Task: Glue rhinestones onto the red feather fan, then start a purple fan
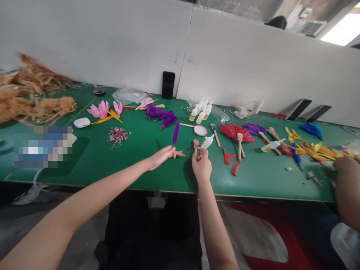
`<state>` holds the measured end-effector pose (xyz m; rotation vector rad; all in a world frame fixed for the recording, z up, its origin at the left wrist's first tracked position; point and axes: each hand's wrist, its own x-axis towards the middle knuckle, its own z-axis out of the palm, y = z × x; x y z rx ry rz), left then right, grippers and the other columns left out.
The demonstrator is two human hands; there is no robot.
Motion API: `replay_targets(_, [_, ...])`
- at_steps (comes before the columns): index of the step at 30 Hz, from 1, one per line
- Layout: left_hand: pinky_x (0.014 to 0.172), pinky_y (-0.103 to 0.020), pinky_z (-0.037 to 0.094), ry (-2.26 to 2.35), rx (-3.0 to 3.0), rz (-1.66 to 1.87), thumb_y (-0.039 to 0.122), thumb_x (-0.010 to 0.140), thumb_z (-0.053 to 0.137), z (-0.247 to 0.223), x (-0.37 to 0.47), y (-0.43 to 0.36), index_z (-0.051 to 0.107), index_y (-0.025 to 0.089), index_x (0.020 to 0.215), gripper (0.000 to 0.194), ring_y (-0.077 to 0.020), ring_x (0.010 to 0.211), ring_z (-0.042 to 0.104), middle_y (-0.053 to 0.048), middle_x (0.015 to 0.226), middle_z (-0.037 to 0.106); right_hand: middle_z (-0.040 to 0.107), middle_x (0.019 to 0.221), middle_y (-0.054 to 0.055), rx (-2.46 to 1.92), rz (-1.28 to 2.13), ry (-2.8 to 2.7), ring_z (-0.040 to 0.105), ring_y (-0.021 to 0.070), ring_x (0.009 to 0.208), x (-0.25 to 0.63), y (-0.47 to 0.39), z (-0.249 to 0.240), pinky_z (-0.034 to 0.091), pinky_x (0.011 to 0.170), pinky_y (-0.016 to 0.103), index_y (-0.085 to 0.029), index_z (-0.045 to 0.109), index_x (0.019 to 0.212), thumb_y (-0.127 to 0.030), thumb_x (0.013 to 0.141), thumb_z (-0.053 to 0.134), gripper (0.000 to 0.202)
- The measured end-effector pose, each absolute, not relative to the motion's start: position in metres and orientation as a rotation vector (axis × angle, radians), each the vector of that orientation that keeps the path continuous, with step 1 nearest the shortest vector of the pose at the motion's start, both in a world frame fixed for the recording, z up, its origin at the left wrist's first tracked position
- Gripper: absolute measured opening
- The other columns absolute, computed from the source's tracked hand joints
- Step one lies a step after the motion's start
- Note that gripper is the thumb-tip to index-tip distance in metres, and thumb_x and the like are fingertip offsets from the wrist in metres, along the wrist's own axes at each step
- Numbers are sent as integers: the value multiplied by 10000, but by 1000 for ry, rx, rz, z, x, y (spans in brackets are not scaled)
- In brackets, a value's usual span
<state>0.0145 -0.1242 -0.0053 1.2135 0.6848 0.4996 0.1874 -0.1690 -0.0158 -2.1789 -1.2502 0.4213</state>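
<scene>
My left hand (164, 156) pinches the base of a purple feather (176, 133), which stands upright above the green table. Its other fingers stretch to the right. My right hand (201, 165) is closed round a small wooden stick with a pink top (196, 143). Just behind that hand is a white glue bottle (208, 142), tilted. A round white mirror-like disc with a handle (200, 130) lies beyond both hands. Several purple feathers (163, 115) are piled further back.
Glue bottles (200, 112) stand behind. Red feather fan (237, 134) and yellow feathers (312, 149) lie right, near another person's hand (347, 187). Pink feathers (101, 110), colourful bits (118, 136) and a blurred blue item (42, 146) are left. A phone (168, 85) leans on the partition.
</scene>
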Motion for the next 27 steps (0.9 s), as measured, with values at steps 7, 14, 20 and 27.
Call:
replay_targets(7, [1150, -452, 129, 683, 1153, 649, 443, 871, 514, 2, 3, -108, 520, 208, 647, 325, -268, 1350, 375, -109, 1117, 695, 577, 642, -30, -2171, 402, -1285, 574, 173, 592, 189, -172, -14, 286, 514, 232, -197, 467, 1197, -317, 833, 447, 384])
replay_targets(14, [1146, -493, 216, 360, 686, 951, 248, 963, 369, 60, -42, -105, 558, 171, 702, 331, -223, 1330, 420, -86, 1179, 669, 581, 609, -32, -2049, 473, -1510, 583, 179, 577, 155, -173, -7, 284, 516, 231, -194, 473, 1213, -285, 857, 476, 368])
replay_targets(20, [1144, -490, 263, 348, 548, 1097, 163, 957, 317, 74, -54, -123, 589, 164, 706, 370, -221, 1336, 410, -72, 1199, 658, 549, 575, -29, -1818, 583, -1746, 543, 160, 521, 112, -168, 12, 294, 499, 230, -205, 563, 1141, -490, 845, 551, 411])
replay_targets(27, [1138, -480, 285, 379, 520, 1102, 212, 972, 314, 69, -59, -125, 596, 167, 707, 389, -217, 1348, 391, -66, 1162, 677, 618, 588, 8, -1128, 1237, -1375, 552, 101, 462, 100, -141, 45, 434, 487, 215, -158, 612, 787, -607, 857, 437, 486])
